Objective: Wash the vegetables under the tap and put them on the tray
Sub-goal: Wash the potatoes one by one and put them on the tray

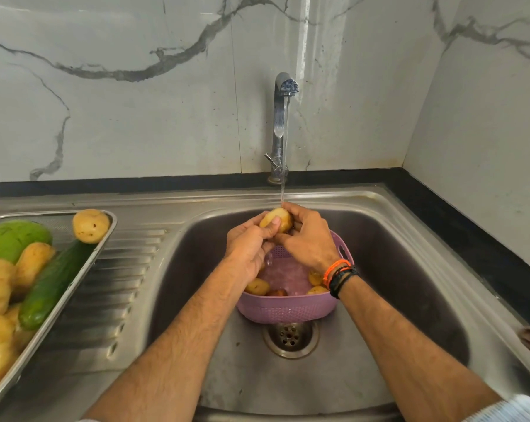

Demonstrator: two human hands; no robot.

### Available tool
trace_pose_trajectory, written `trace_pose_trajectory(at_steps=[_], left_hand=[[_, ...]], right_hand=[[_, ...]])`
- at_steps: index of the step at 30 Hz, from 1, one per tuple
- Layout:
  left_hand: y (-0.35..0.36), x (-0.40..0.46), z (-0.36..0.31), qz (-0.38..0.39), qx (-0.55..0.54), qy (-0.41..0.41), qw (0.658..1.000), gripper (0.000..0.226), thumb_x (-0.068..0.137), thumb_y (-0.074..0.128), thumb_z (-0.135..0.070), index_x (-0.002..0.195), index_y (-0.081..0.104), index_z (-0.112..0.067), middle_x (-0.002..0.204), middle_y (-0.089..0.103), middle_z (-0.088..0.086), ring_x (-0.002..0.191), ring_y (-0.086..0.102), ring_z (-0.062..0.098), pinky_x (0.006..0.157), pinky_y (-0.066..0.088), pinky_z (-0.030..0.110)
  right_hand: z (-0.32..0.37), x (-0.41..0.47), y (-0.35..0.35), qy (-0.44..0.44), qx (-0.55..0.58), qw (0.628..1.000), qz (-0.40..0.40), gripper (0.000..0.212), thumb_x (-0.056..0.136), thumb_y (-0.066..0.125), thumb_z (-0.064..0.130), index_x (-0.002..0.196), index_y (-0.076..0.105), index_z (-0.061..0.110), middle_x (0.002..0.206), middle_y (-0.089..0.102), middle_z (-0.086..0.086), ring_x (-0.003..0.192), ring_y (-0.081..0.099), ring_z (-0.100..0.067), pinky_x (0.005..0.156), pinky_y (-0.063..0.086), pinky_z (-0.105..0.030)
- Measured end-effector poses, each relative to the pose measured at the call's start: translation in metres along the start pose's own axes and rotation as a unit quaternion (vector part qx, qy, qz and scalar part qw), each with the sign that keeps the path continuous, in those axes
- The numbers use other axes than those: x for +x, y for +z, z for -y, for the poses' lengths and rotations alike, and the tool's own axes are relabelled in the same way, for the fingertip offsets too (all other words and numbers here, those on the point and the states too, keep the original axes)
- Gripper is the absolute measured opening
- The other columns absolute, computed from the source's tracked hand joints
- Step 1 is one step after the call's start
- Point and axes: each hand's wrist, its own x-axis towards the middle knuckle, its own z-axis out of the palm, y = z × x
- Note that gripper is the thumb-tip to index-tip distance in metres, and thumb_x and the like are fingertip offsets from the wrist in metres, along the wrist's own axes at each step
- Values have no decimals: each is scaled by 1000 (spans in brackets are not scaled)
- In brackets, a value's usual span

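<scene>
Washed vegetables fill the tray (105,239) at left, a cucumber (49,287) among them. Over the sink (410,239), my left hand (248,248) and right hand (306,242) both curl around one potato (277,219), rubbing it under the tap (280,117). More wait in the purple basket (288,310). Next, I judge, it goes left to the tray.

one head-worn camera looks forward and down, close over the sink (379,208), facing the wall.
</scene>
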Motion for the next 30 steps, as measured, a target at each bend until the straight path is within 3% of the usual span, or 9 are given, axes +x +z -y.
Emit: trace_pose_trajectory(at_steps=[3,8,13,18,22,27,30], left_hand=[[0,-1,1,-5,1,-7,1000,36,85,68,7,120,65,2,110,71,23,95,71,27,71,62,29],[-1,2,1,-41,-17,4,999,35,84,69,6,118,66,1,109,72,21,100,71,28,74,62,30],[-1,2,1,-27,-8,-3,1000,38,84,69,6,121,65,2,109,72,22,98,71,27,68,62,28],[-1,3,1,-43,-21,10,999,36,84,69,8,120,66,2,109,71,22,96,72,27,70,62,28],[-3,2,1,-19,-15,-4,1000,35,84,69,6,119,66,1,109,72,21,98,72,26,69,62,27],[-2,4,1,-39,-36,9,999,35,84,69,6,119,66,3,109,71,23,100,71,28,71,62,28],[-3,4,0,-23,-24,-4,999,35,84,69,5,119,66,0,110,72,21,100,71,27,71,62,27]], right_hand=[[-2,1,0,-3,-33,999,31,73,81,73,5,147,44,17,134,61,-5,121,59,-16,108,46,-34],[0,-1,3,-4,0,998,-64,56,72,87,8,125,67,12,112,72,-2,99,68,-7,94,55,-26],[2,-1,8,-13,-33,999,-14,66,76,76,8,139,55,16,127,66,-6,114,64,-17,103,51,-34],[2,-1,4,-2,19,997,-69,55,71,87,8,122,68,11,110,73,-2,97,68,-6,92,55,-22],[3,-1,4,0,21,1000,-16,66,75,81,4,136,57,10,124,68,-3,111,65,-11,101,51,-28],[1,-1,5,-5,34,996,-81,54,70,88,7,121,69,10,109,73,-2,95,69,-4,87,54,-15],[2,0,5,-2,28,999,-45,60,73,84,5,129,63,11,115,71,-2,102,67,-8,94,54,-23]])
